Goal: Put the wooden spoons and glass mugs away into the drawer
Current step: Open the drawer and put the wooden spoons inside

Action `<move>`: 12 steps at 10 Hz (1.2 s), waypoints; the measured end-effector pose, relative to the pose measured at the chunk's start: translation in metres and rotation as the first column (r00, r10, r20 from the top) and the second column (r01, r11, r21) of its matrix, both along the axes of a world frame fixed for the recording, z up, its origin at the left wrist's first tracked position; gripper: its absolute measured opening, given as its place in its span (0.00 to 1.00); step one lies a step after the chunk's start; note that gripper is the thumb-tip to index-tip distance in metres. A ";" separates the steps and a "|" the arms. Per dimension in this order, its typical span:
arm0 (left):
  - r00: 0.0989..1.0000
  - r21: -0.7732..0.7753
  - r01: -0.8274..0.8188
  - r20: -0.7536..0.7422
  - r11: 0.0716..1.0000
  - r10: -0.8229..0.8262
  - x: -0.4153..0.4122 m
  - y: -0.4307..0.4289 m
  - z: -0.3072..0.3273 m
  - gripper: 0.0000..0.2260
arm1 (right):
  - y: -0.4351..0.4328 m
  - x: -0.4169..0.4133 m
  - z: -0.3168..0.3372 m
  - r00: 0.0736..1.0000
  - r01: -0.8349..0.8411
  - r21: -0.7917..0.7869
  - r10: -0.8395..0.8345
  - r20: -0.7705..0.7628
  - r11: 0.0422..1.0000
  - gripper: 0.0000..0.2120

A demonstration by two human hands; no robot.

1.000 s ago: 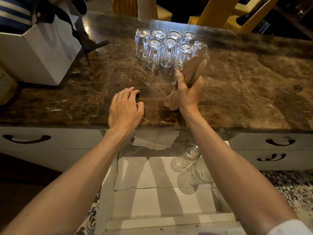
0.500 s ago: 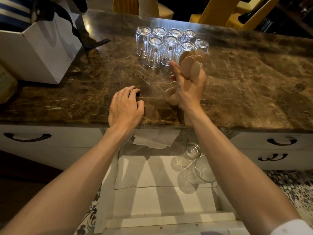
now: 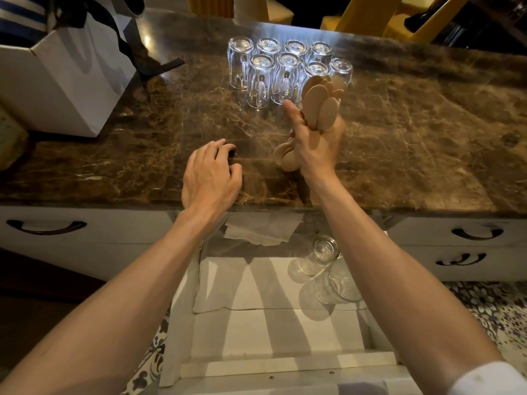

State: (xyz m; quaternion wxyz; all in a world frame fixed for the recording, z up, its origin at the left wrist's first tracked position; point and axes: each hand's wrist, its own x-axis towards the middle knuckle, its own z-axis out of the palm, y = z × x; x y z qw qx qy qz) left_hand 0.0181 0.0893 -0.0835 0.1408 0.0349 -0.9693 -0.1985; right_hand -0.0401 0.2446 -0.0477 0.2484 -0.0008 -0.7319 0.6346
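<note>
My right hand (image 3: 318, 143) is closed around a bundle of pale wooden spoons (image 3: 320, 105), held upright above the brown marble counter (image 3: 413, 138); spoon ends stick out above and below the fist. Just behind them, several glass mugs (image 3: 281, 71) stand upside down in two rows. My left hand (image 3: 209, 176) rests on the counter's front edge with fingers curled, holding nothing. Below, the white drawer (image 3: 182, 323) is pulled out. Two glass mugs (image 3: 328, 269) lie on their sides at its right, partly behind my right forearm.
A white box (image 3: 68, 78) with a dark strap stands at the counter's left. Folded white paper (image 3: 261, 230) lies at the drawer's back. Closed drawers with dark handles (image 3: 47, 226) flank the open one. Yellow chairs (image 3: 370, 21) stand behind the counter.
My right hand has turned the spoon bundle more upright and drawn it slightly nearer. The left hand has stayed in place on the counter edge.
</note>
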 end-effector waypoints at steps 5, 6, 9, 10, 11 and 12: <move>1.000 -0.005 -0.002 -0.007 1.000 0.002 0.000 0.001 -0.002 0.19 | -0.006 0.014 -0.006 1.000 -0.004 0.128 0.002 0.021 0.992 0.17; 1.000 -0.005 -0.003 -0.013 1.000 0.003 -0.001 0.000 -0.002 0.19 | -0.008 0.015 -0.007 1.000 -0.007 0.160 0.003 0.026 0.987 0.16; 1.000 -0.013 0.005 -0.021 1.000 -0.005 0.000 0.000 -0.003 0.19 | -0.009 0.018 -0.011 0.998 0.013 0.204 -0.026 0.062 0.979 0.15; 1.000 -0.010 0.007 -0.025 1.000 -0.008 0.000 0.000 -0.004 0.19 | -0.010 0.019 -0.009 0.998 0.010 0.208 -0.023 0.063 0.978 0.15; 0.999 -0.005 0.011 -0.038 1.000 -0.011 -0.001 0.000 -0.005 0.18 | -0.008 0.022 -0.003 0.999 -0.017 0.183 0.007 0.052 0.983 0.16; 0.999 -0.009 0.008 -0.040 1.000 -0.009 -0.001 0.000 -0.005 0.18 | -0.007 0.025 0.002 0.998 -0.053 0.172 0.045 0.052 0.984 0.17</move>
